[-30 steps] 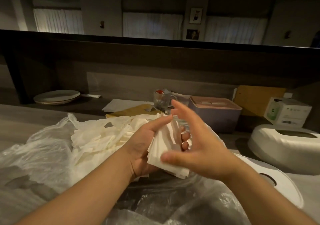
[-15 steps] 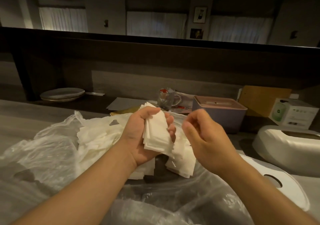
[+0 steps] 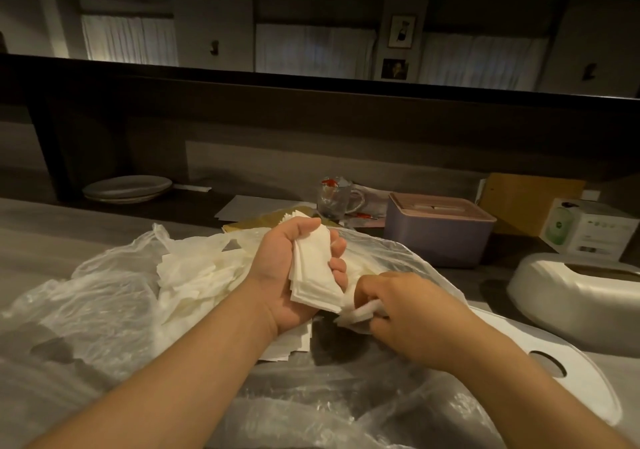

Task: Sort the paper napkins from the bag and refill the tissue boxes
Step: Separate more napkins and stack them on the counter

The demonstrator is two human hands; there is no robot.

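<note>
My left hand (image 3: 291,275) grips a neat stack of folded white napkins (image 3: 313,275) above the open clear plastic bag (image 3: 86,310). Just below and to the right, my right hand (image 3: 408,313) pinches a few more folded napkins (image 3: 356,315) inside the bag. A heap of loose napkins (image 3: 197,275) lies in the bag to the left of my hands. The white oval tissue box (image 3: 568,296) stands open at the right, and its flat white lid (image 3: 568,376) with a slot lies in front of it. A purple tissue box with a pink lid (image 3: 438,234) stands behind.
At the back are stacked plates (image 3: 126,187), a glass mug (image 3: 334,197), sheets of paper (image 3: 256,206), a brown cardboard piece (image 3: 530,203) and a small white carton (image 3: 588,230). A dark raised counter wall (image 3: 311,113) closes off the far side.
My right hand dropped from level with the left hand down into the bag and took hold of a few napkins. The left hand kept its stack, with the stack turned more upright.
</note>
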